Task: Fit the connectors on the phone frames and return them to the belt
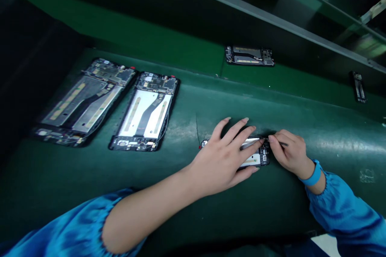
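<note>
An opened phone (252, 160) lies on the green mat, its silver battery bay and small boards exposed. Across it rests my left hand (224, 152), fingers spread, covering most of its left part. My right hand (288, 150) pinches a thin dark tool (282, 143), which looks like tweezers or a small pick. The tool's tip is at the phone's upper right corner, beside my left index finger; the exact contact is too small to make out. A thin dark wire (197, 126) rises from the phone's left end.
Two more opened phones lie to the left, one (86, 102) at the far left and another (144, 112) beside it. On the green strip behind the mat lie a phone (249, 56) and, farther right, another phone (358, 87). A grey rail (241, 6) runs along the back.
</note>
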`<state>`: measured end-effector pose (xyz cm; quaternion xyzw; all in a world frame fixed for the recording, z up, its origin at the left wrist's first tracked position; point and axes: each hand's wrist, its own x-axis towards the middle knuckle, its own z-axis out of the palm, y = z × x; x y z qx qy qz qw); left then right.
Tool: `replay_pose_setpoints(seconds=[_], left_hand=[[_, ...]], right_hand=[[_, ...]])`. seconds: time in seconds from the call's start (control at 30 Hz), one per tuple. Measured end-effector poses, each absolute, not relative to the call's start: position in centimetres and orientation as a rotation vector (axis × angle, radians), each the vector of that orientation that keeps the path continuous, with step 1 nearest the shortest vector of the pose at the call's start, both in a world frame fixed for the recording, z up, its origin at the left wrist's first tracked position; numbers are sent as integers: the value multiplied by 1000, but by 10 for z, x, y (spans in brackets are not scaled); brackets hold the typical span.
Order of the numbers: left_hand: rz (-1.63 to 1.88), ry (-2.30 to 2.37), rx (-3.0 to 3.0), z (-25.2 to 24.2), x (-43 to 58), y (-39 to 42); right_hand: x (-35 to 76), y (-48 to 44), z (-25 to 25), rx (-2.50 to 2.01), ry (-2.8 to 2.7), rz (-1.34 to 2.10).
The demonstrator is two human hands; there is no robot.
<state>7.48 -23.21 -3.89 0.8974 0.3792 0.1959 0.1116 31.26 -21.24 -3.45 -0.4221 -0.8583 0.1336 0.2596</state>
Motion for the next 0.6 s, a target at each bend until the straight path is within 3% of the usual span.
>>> replay_pose_setpoints(seconds=[0.13, 0.3, 0.37, 0.6], left_hand=[[587, 1148, 2600, -38, 75, -231], [614, 1138, 2614, -42, 76, -232], [645, 1131, 2632, -43, 76, -232], [678, 1121, 2685, -46, 76, -234]], right_hand=[[312, -200, -29, -1381, -2054, 722], [310, -170, -7, -1824, -1735, 1771], [307, -162, -1, -1846, -1778, 2030], [301, -161, -1, -1883, -1790, 2085]])
